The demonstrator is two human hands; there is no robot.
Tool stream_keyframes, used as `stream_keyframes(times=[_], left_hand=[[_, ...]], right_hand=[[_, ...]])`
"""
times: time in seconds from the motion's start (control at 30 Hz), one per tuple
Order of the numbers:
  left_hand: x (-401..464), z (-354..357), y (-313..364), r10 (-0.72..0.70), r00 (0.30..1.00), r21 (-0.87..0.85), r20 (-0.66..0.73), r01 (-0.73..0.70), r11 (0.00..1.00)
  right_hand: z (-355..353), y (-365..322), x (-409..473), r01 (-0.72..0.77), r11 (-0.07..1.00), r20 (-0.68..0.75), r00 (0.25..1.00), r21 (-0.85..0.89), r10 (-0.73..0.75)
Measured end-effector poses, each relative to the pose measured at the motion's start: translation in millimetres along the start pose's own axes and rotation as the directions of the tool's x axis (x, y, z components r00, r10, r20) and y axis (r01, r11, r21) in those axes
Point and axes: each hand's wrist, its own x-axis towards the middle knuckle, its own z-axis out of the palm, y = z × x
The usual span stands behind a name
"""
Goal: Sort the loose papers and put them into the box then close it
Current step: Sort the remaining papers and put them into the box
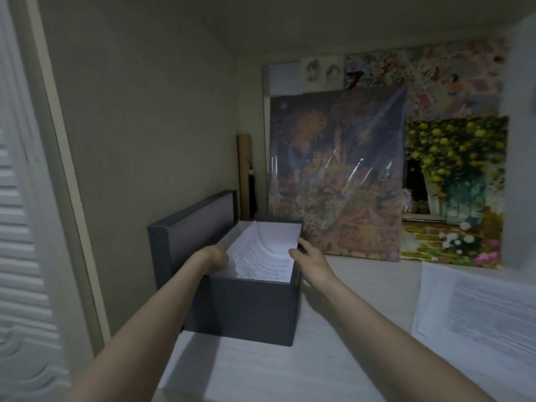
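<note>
A dark grey box (246, 309) stands open on the white table near the left wall. Its lid (188, 227) leans upright against the wall beside it. A stack of printed white papers (266, 253) sags inside the box, bent into a curve. My left hand (216, 256) reaches into the box at the papers' left edge, its fingers hidden behind them. My right hand (304, 255) is at the box's right rim, fingers on the papers' right edge. More loose printed papers (475, 309) lie on the table at the right.
Several colourful pictures (336, 175) lean against the back wall, one in clear plastic wrap. A cardboard tube (243, 175) stands in the corner. A white louvred door (20, 227) lies at the far left. The white table (290, 372) stretches toward me.
</note>
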Motion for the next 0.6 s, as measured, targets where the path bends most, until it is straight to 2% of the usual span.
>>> stream_keyframes(times=[0.1, 0.2, 0.3, 0.4, 0.5, 0.6], left_hand=[[-2.0, -1.1, -0.3, 0.01, 0.998, 0.016, 0.06, -0.011, 1.0], [-7.6, 4.5, 3.9, 0.095, 0.993, -0.134, 0.076, -0.084, 0.987], [-13.9, 6.8, 10.5, 0.178, 0.976, -0.132, -0.123, -0.193, 0.972], [-28.6, 6.4, 24.5, 0.3, 0.894, -0.176, -0.333, -0.371, 0.912], [-46.8, 13.3, 48.0, 0.38, 0.818, -0.252, -0.433, -0.514, 0.82], [-62.5, 29.8, 80.6, 0.461, 0.748, -0.221, -0.478, -0.61, 0.761]], right_hand=[[0.4, 3.3, -2.9, -0.016, 0.998, 0.016, 1.0, 0.06, 0.015], [-3.6, -2.6, -17.5, -0.035, 0.994, 0.02, 0.999, 0.107, 0.033], [-22.4, -10.1, -33.5, -0.021, 0.995, -0.015, 1.0, 0.102, 0.023], [-58.9, -17.3, -52.2, 0.07, 0.997, -0.076, 0.995, -0.011, -0.071], [-102.9, -18.5, -69.9, 0.098, 0.98, -0.116, 0.986, -0.172, -0.119], [-152.9, -13.9, -86.9, 0.093, 0.933, -0.195, 0.966, -0.349, -0.169]])
